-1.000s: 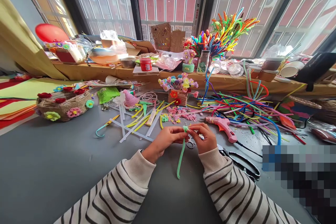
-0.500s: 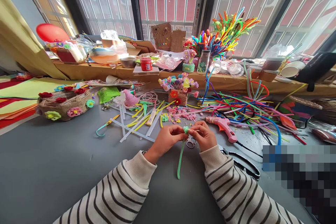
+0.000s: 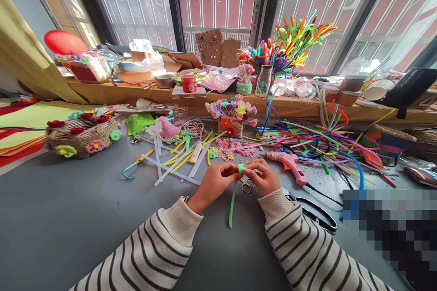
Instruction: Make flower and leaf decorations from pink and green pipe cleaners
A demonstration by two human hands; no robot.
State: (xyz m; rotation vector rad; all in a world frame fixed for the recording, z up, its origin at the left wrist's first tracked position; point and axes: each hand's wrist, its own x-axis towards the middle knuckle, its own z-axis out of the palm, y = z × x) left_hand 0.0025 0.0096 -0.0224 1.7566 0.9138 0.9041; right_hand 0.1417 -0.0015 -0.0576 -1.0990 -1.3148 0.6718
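A mint-green pipe cleaner (image 3: 232,207) is pinched between my two hands above the grey table. Its upper end is curled into a small bunched shape at the fingertips, and the straight tail hangs down toward me. My left hand (image 3: 215,183) grips the bunched end from the left, thumb and fingers closed. From the right, my right hand (image 3: 264,177) pinches the same end. Small scissors (image 3: 247,185) lie just behind, partly covered by the hands. A pink glue gun (image 3: 289,164) rests to the right of my right hand.
Clear glue sticks (image 3: 170,169) and yellow pipe cleaners lie left of centre. A twine basket with flowers (image 3: 82,136) stands at left. Loose pipe cleaners (image 3: 307,138) are heaped at right, near black-handled shears (image 3: 321,216). A small flower-filled basket (image 3: 231,126) stands behind the hands.
Both hands stay pinched on the green pipe cleaner, with barely any movement. Its hanging tail has swung slightly to the left, and the whole view has shifted a little.
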